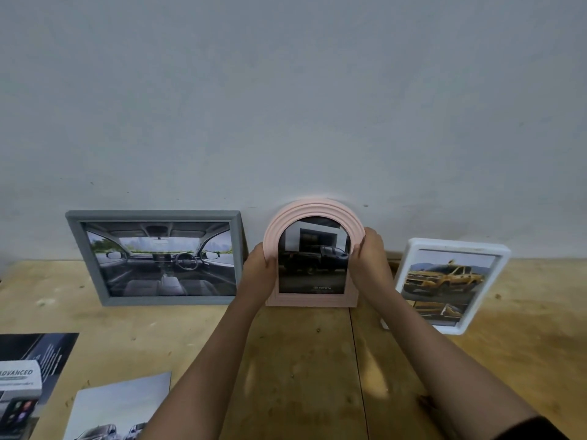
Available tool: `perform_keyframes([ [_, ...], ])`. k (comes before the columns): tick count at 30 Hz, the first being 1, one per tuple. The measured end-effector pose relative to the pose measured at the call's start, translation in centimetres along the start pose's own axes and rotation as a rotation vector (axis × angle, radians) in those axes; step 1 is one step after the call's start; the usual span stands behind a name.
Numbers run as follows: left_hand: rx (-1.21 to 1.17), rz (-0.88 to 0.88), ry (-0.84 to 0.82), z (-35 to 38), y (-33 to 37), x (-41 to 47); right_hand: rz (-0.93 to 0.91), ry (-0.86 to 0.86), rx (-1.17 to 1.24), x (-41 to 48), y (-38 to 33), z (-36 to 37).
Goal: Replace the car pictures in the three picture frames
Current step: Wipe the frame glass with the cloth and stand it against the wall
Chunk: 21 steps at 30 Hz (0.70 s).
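Against the far wall (286,106), mid-counter, stood the pink arched frame (313,300) holding a dark pickup picture (313,265). Left hand (261,268) and right hand (370,258) clasped its two sides, fingers closed on the rim. Just left leaned a grey frame (158,214), right a white frame (457,244); loose prints (117,404) lay near-left on the counter (301,360).

grey frame (155,258) upright, left | pink arched frame (313,254) centre (black pickup) | white frame (451,285) tilted, right
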<state>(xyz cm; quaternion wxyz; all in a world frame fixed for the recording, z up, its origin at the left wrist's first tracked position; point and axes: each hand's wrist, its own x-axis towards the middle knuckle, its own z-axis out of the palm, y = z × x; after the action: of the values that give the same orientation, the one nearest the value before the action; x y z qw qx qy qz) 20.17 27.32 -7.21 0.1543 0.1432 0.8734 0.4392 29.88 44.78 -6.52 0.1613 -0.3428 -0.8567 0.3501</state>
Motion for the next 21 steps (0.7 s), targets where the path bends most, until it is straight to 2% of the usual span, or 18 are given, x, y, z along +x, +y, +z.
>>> perform_keyframes([
  [2, -0.020, -0.019, 0.026, 0.1, 0.2, -0.1, -0.020, 0.012, -0.003, -0.6, -0.3, -0.2],
  [4, -0.024, -0.030, 0.058, 0.1, 0.7, -0.6, -0.068, 0.158, -0.066, -1.6, -0.4, -0.5],
  [6, -0.006, -0.046, 0.102, 0.3, 1.3, -1.5, -0.193, 0.241, -0.110, -3.4, -0.2, -0.5],
  [8, -0.036, -0.059, 0.182, 0.5, 2.1, -3.0, -0.189, 0.213, 0.025, -5.9, 0.1, -0.6],
  [10, -0.052, 0.022, 0.298, 1.2, 2.4, -4.4, -0.150, 0.167, 0.180, -9.2, 1.6, -0.7],
  [12, 0.022, 0.226, 0.373, 2.6, 2.9, -5.6, -0.037, 0.123, 0.255, -12.3, 4.2, -1.2],
  [13, 0.020, 0.307, 0.353, 3.4, 3.2, -5.9, 0.026, 0.134, 0.265, -13.4, 5.8, -1.7],
  [17, -0.113, 0.445, 0.110, 6.5, 8.0, -7.1, 0.298, 0.216, 0.215, -15.3, 11.8, -5.1],
  [19, -0.129, 0.458, 0.015, 8.2, 10.6, -7.1, 0.354, 0.316, 0.198, -14.8, 14.6, -7.2],
  [21, -0.127, 0.395, -0.074, 9.8, 13.0, -7.0, 0.408, 0.392, 0.215, -13.5, 17.2, -9.2],
])
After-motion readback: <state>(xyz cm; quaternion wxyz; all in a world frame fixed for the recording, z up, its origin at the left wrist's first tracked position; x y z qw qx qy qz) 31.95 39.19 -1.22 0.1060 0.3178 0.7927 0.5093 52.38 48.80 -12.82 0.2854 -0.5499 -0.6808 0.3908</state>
